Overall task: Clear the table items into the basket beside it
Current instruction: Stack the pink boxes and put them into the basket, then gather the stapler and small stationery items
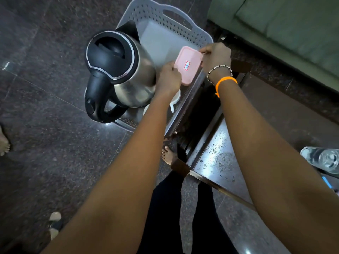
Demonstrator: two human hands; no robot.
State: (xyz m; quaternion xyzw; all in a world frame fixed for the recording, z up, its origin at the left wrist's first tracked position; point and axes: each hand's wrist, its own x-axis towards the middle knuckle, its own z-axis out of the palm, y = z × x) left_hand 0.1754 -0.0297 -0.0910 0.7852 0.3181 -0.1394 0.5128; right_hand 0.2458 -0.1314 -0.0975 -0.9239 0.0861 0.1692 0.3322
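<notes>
Between the left hand [169,77] and the right hand [216,56], a pink box [187,67] hangs over the grey basket [176,19], each hand pinching one short end with curled fingers, probably to keep it level while it goes down. Just left of the left hand, a steel kettle [121,70] already stands in the basket; something white lies under that wrist, unclear what. Behind the right forearm, the desk [218,162] carries a clear bottle [324,159], apparently not yet cleared.
</notes>
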